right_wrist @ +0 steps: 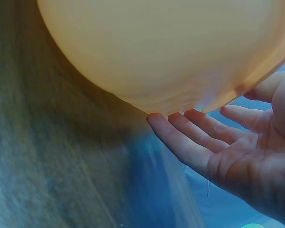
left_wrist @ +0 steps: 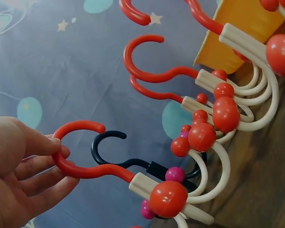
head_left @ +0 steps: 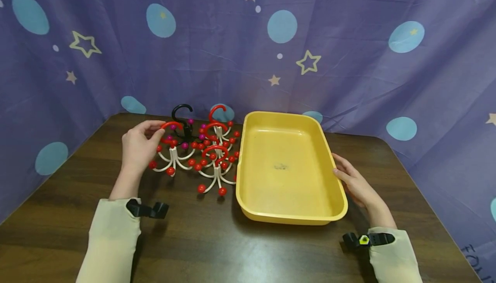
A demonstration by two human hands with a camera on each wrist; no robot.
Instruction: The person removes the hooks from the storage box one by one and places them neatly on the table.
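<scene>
My left hand [head_left: 140, 147] pinches the red hook [left_wrist: 80, 172] of a multi-arm hanger [head_left: 173, 158], between thumb and fingertips. This hanger stands on the table with curved white arms tipped by red balls. Just behind it is a black hanger [head_left: 187, 131] with magenta balls. To its right, several similar red-hooked hangers [head_left: 217, 172] stand close together, partly overlapping. A yellow tray [head_left: 286, 179] lies right of them. My right hand [head_left: 356, 181] touches the tray's right side; in the right wrist view its fingers [right_wrist: 180, 142] extend against the outer wall, with the thumb near the rim.
Everything stands on a dark wooden table [head_left: 193, 248]. Behind it hangs a purple curtain [head_left: 224, 50] with stars and blue ovals. The tray's left wall is close beside the hanger group. A black strap is on each wrist.
</scene>
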